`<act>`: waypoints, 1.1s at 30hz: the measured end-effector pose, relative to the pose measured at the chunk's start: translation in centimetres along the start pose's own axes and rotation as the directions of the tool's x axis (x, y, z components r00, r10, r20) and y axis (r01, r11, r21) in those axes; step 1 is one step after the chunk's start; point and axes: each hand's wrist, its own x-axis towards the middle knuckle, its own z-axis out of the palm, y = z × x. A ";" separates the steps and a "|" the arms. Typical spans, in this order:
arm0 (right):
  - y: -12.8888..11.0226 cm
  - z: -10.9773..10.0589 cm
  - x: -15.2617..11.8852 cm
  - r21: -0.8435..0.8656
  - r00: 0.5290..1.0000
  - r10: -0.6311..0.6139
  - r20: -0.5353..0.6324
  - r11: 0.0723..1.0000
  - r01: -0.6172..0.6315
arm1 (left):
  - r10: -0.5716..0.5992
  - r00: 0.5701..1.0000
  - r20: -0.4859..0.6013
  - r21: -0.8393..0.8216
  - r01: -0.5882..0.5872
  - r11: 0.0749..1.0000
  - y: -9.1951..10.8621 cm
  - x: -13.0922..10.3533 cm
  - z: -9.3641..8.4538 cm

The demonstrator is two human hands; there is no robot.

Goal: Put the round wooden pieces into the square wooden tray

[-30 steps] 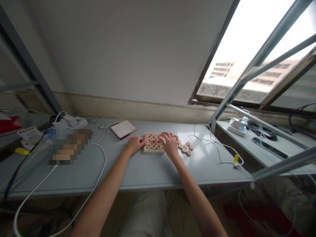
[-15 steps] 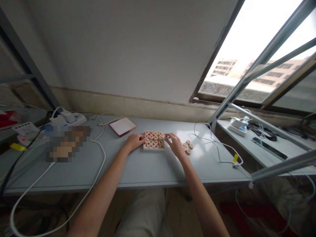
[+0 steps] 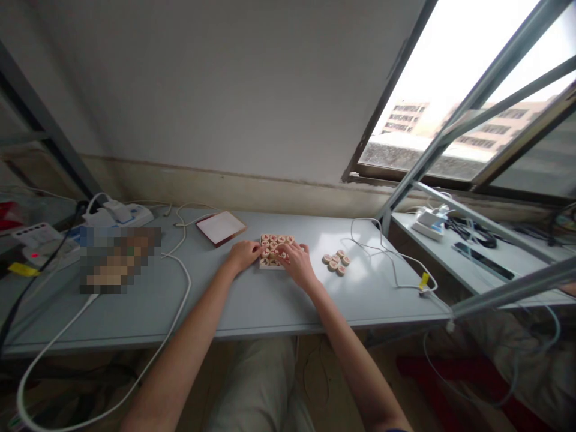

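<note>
A shallow box [image 3: 267, 265] packed with round wooden game pieces sits mid-table. My left hand [image 3: 243, 254] rests curled against the box's left side. My right hand [image 3: 294, 264] lies over the right half of the box, its fingers down on the pieces; whether it grips one is hidden. Several loose round pieces [image 3: 336, 262] lie in a cluster on the table to the right of my right hand. The box lid [image 3: 221, 227], red-edged with a pale inside, lies behind and to the left.
The grey table [image 3: 252, 300] carries a white cable [image 3: 182, 288] looping on the left, a power strip [image 3: 121, 214] at the back left and another white cable [image 3: 391, 264] on the right. A blurred patch hides something at the left. A second surface [image 3: 463, 258] stands under the window.
My right hand moved left from the loose pieces onto the right half of the box. The left hand stayed at the box's left side. The camera shifted slightly.
</note>
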 end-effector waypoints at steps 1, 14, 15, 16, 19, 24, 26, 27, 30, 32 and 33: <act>-0.2 -0.1 0.0 -0.010 1.000 -0.003 0.010 1.000 0.003 | 0.000 1.000 -0.003 0.001 0.000 1.000 0.0 0.0 0.0; 7.2 -4.5 -5.7 -0.380 0.917 0.388 -0.090 0.838 -0.392 | -0.011 1.000 -0.021 0.000 0.011 1.000 0.3 -0.3 -0.1; 7.4 -4.4 -6.0 -0.364 0.924 0.374 -0.082 0.851 -0.378 | -0.017 1.000 -0.022 -0.004 0.017 1.000 0.3 -0.3 -0.1; 7.5 -4.2 -6.0 -0.344 0.929 0.360 -0.082 0.865 -0.365 | -0.025 0.999 -0.021 -0.009 0.025 1.000 0.3 -0.3 -0.2; 7.4 -3.4 -5.3 -0.281 0.923 0.375 -0.086 0.880 -0.383 | -0.052 0.999 -0.009 -0.023 0.051 0.998 0.5 -0.4 -0.3; 6.6 -2.4 -3.4 -0.160 0.911 0.411 -0.028 0.898 -0.410 | -0.057 0.998 0.000 -0.025 0.057 0.998 0.5 -0.6 -0.5; 6.1 -2.1 -3.0 -0.088 0.923 0.382 -0.058 0.919 -0.385 | -0.052 0.999 0.000 -0.019 0.052 0.998 0.5 -0.6 -0.5; 5.7 -2.0 -2.8 -0.046 0.929 0.362 -0.076 0.929 -0.366 | -0.048 0.999 0.001 -0.015 0.048 0.999 0.4 -0.5 -0.4; 4.4 -1.5 -2.4 0.070 0.956 0.282 -0.076 0.958 -0.277 | -0.033 0.999 -0.001 0.002 0.033 0.999 0.3 -0.4 -0.3; 3.4 -1.2 -2.0 0.100 0.972 0.231 -0.050 0.969 -0.225 | -0.018 1.000 -0.007 0.009 0.018 1.000 0.3 -0.4 -0.3; 2.9 -1.1 -1.8 0.095 0.976 0.212 -0.036 0.973 -0.208 | -0.013 1.000 -0.010 0.009 0.014 1.000 0.3 -0.4 -0.3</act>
